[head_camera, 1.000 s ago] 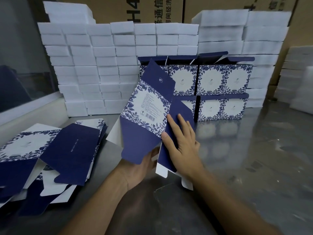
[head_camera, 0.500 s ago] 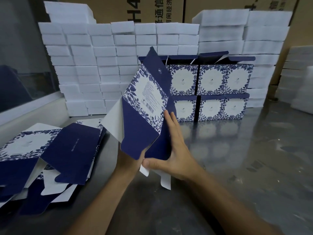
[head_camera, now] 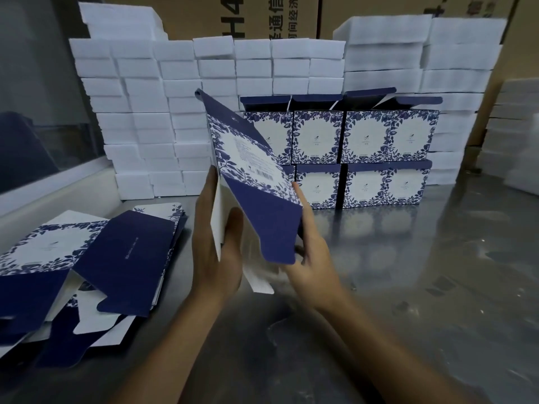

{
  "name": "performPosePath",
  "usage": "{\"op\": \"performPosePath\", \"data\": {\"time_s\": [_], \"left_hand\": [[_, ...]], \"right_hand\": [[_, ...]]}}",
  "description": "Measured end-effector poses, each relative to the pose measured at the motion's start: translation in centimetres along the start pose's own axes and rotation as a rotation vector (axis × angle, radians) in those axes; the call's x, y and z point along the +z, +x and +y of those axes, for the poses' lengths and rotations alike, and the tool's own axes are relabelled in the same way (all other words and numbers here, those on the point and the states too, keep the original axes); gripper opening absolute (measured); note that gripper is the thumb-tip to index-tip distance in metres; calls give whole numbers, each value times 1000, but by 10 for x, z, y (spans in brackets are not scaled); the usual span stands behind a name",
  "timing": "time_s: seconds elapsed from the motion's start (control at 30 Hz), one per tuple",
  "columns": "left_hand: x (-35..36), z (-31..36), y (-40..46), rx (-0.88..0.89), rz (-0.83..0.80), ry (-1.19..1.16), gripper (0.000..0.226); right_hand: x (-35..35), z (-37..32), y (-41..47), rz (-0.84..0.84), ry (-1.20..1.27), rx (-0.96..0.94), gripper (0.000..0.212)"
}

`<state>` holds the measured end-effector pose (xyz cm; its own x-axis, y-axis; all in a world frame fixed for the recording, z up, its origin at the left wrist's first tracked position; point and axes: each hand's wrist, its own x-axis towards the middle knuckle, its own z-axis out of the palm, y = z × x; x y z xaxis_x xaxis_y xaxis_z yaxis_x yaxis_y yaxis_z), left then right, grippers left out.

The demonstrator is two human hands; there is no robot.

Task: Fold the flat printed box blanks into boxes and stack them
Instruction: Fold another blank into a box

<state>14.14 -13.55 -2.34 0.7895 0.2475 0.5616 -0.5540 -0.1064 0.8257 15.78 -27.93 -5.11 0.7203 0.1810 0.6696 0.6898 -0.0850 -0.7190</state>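
I hold a blue-and-white floral box blank point(head_camera: 250, 182) tilted up above the table, partly opened into a sleeve. My left hand point(head_camera: 215, 246) grips its white left edge, thumb in front and fingers behind. My right hand point(head_camera: 309, 252) holds the right side from below, fingers running up behind the navy flap. A loose pile of flat blanks point(head_camera: 87, 266) lies on the left of the table. Folded boxes point(head_camera: 364, 158) stand stacked in two rows at the back, their top flaps up.
Walls of white foam blocks point(head_camera: 151, 118) rise behind and beside the folded boxes, with more point(head_camera: 519, 141) at the far right. Brown cartons point(head_camera: 262, 16) stand behind them. The shiny metal table point(head_camera: 423, 272) stretches to the right and front.
The blank has swung more upright and to the right while opening. My left hand has come up from below onto its left edge, and my right hand has shifted to the right side.
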Motion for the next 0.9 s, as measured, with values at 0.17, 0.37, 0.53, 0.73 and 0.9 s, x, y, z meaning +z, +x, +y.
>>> {"op": "performPosePath", "data": {"time_s": [0.17, 0.37, 0.53, 0.73, 0.9], "left_hand": [[-6, -11, 5, 75, 68, 48, 61], [-7, -14, 8, 24, 82, -1, 58], [-7, -10, 8, -27, 48, -98, 43], [-4, -9, 8, -123, 112, -174, 24], [-4, -13, 10, -168, 144, -105, 48]], "right_hand": [[-8, -5, 7, 212, 65, 12, 59], [-21, -11, 14, 222, 316, 306, 25], [-29, -11, 18, 267, 486, 353, 22], [-29, -14, 18, 326, 410, 343, 26], [-26, -14, 16, 379, 301, 342, 39]]}}
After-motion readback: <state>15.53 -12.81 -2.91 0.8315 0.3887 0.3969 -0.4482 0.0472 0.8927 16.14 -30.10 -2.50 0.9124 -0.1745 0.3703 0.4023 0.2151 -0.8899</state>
